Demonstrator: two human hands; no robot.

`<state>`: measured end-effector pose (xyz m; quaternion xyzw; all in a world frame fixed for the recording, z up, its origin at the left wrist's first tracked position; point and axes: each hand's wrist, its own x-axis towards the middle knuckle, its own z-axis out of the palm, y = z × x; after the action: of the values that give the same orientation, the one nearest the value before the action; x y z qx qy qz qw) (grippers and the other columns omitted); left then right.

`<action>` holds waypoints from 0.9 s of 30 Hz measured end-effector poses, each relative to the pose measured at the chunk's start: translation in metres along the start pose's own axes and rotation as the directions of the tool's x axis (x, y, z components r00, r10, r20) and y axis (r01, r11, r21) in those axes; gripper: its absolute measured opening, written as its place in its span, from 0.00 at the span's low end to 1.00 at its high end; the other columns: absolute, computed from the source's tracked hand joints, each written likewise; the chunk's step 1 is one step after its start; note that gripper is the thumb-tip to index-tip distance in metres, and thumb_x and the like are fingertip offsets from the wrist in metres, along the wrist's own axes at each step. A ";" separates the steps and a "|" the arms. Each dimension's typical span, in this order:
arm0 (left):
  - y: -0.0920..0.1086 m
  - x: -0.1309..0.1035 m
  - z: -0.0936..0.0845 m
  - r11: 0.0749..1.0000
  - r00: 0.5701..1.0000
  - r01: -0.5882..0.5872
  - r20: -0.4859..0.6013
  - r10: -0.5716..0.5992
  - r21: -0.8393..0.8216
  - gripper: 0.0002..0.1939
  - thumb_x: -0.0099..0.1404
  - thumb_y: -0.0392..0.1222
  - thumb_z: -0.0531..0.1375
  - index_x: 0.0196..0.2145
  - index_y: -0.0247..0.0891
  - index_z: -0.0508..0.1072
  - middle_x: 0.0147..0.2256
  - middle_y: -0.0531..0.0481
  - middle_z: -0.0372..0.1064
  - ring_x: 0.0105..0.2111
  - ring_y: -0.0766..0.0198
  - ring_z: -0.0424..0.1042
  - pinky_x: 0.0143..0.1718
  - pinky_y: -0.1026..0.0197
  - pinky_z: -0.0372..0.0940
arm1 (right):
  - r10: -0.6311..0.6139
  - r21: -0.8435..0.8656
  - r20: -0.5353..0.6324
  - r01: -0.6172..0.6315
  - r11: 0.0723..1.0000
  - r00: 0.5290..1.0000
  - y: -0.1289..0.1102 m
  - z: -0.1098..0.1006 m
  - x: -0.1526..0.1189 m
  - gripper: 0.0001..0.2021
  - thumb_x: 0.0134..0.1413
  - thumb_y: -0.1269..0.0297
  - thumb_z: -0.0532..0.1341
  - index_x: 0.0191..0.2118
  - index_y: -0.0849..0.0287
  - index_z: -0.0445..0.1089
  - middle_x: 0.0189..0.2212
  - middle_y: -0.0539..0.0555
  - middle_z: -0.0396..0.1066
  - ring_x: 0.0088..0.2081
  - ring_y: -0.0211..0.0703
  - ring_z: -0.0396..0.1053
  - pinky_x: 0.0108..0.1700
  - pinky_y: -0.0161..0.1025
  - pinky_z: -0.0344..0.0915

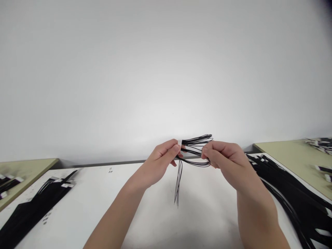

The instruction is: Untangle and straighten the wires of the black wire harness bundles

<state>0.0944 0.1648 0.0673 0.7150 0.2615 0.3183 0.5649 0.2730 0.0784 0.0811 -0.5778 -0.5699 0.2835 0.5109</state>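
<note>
A looped bundle of thin black wires hangs in the air between my two hands, above the white table. My left hand is closed on its left end, thumb pressed beside a small white label. From below that grip several loose wire ends dangle downward. My right hand pinches the right side of the lower loops with thumb and forefinger. The upper loops fan out freely to the right, above my right fingertips.
Black wire bundles with white tags lie on the white table at left. A larger pile of black wires covers its right side. Greenish side tables hold more wires. A white wall rises behind.
</note>
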 end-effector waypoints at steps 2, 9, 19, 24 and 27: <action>-0.001 0.000 0.000 1.000 1.000 0.005 0.009 -0.005 0.001 0.19 0.68 0.55 0.50 0.29 0.38 0.65 0.35 0.48 0.65 0.42 0.60 0.67 0.38 0.61 0.64 | -0.035 -0.064 -0.046 0.032 0.997 0.998 0.003 0.003 0.001 0.12 0.60 0.64 0.54 0.25 0.59 0.64 0.18 0.46 0.50 0.21 0.33 0.47 0.20 0.32 0.46; -0.001 0.000 0.001 0.994 0.995 0.088 0.052 -0.084 -0.072 0.19 0.68 0.57 0.50 0.38 0.40 0.70 0.36 0.48 0.66 0.41 0.61 0.68 0.38 0.60 0.64 | -0.425 -0.310 -0.150 0.366 0.878 0.893 0.012 0.015 0.008 0.07 0.59 0.66 0.57 0.30 0.58 0.68 0.22 0.48 0.64 0.23 0.33 0.55 0.24 0.33 0.53; 0.001 0.001 0.002 0.974 0.988 0.136 0.101 -0.119 -0.183 0.18 0.67 0.56 0.52 0.34 0.37 0.68 0.34 0.48 0.64 0.38 0.62 0.69 0.34 0.62 0.63 | -0.499 -0.299 -0.103 0.452 0.841 0.860 0.009 0.012 0.008 0.06 0.57 0.70 0.59 0.29 0.58 0.70 0.22 0.49 0.66 0.24 0.35 0.58 0.26 0.35 0.56; 0.003 0.001 -0.001 0.930 0.988 0.148 0.087 -0.126 -0.336 0.16 0.66 0.55 0.55 0.36 0.38 0.68 0.33 0.51 0.60 0.34 0.63 0.70 0.28 0.64 0.60 | -0.432 -0.194 -0.191 0.398 0.897 0.881 0.019 -0.006 0.011 0.04 0.54 0.66 0.64 0.37 0.54 0.73 0.27 0.50 0.68 0.29 0.37 0.65 0.34 0.37 0.65; 0.005 0.001 -0.006 0.880 0.985 0.168 0.100 -0.138 -0.443 0.15 0.66 0.54 0.55 0.35 0.38 0.66 0.32 0.51 0.61 0.33 0.62 0.71 0.27 0.64 0.60 | -0.412 -0.186 -0.248 0.374 0.908 0.877 0.025 -0.016 0.013 0.06 0.52 0.64 0.66 0.38 0.54 0.73 0.26 0.50 0.68 0.31 0.38 0.67 0.31 0.35 0.66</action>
<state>0.0904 0.1683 0.0736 0.5519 0.2176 0.3009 0.7467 0.2989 0.0911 0.0665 -0.5166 -0.6142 0.0501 0.5944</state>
